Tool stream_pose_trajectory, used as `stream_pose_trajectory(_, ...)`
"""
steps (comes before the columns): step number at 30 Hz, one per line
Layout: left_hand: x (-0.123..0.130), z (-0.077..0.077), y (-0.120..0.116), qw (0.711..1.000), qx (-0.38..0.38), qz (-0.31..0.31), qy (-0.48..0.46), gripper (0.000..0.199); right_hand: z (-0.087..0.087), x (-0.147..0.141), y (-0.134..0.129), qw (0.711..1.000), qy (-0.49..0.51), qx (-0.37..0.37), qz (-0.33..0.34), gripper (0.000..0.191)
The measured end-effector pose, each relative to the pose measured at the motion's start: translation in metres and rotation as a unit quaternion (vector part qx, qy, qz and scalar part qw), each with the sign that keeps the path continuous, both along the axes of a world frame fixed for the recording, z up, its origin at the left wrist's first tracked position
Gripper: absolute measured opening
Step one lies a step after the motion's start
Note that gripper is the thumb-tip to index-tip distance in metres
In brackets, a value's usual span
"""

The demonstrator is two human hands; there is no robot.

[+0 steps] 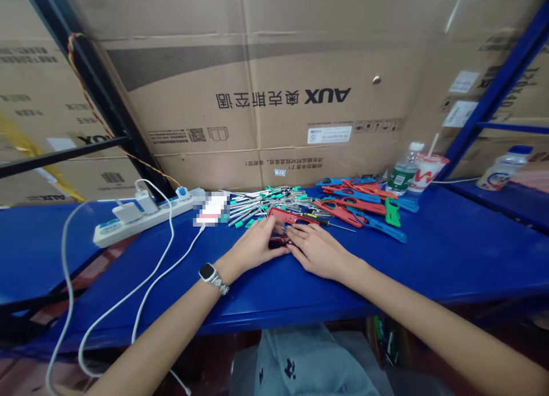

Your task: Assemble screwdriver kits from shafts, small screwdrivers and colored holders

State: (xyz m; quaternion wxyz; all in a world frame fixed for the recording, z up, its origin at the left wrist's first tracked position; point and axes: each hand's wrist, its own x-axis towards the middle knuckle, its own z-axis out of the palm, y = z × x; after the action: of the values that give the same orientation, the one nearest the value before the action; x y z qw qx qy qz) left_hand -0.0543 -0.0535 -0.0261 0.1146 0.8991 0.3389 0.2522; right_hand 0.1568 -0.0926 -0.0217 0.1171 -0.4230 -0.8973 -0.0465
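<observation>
Fingers (299,234) of left hand (253,246) and right hand (321,248) grip a red piece (278,241), seemingly not done; metal sticks (257,204) lie loose.

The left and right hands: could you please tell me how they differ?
The left hand has a watch at the wrist; the right hand has none. The right hand lies beside the screwdriver; the left hand is farther. Both are at red parts.

Blue table (437,258); brown carton (274,64), dark speckled band, at twelve o'clock; red casing (283,215) — at three o'clock, red, blue and green shells (361,205); at nine, white power strip (160,217).
</observation>
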Motion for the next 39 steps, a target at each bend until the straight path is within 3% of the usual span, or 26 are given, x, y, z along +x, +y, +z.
stream_pose_trajectory(2,-0.012,0.006,0.002,1.000,-0.012,-0.009,-0.014,0.046,-0.005,0.004,-0.001,1.000,-0.019,0.004,0.008,0.052)
stream_pose_trajectory(8,-0.037,0.015,0.011,0.997,-0.068,-0.023,0.012,0.019,-0.002,0.014,-0.005,0.999,-0.047,0.008,0.019,0.058)
stream_pose_trajectory(14,-0.031,0.015,0.009,0.995,-0.079,-0.044,0.035,0.021,0.003,0.017,-0.004,0.998,-0.050,-0.008,0.022,0.058)
stream_pose_trajectory(21,-0.028,0.019,0.007,0.996,-0.048,-0.031,0.068,0.022,0.004,0.021,-0.004,0.998,-0.046,-0.025,0.028,0.061)
stream_pose_trajectory(27,-0.029,0.022,0.004,0.995,-0.068,-0.020,0.069,0.022,0.005,0.021,-0.004,0.999,-0.037,-0.025,0.031,0.057)
stream_pose_trajectory(39,-0.021,0.023,0.003,0.994,0.009,0.002,0.112,0.030,0.001,0.021,-0.003,0.999,-0.020,0.017,0.046,0.053)
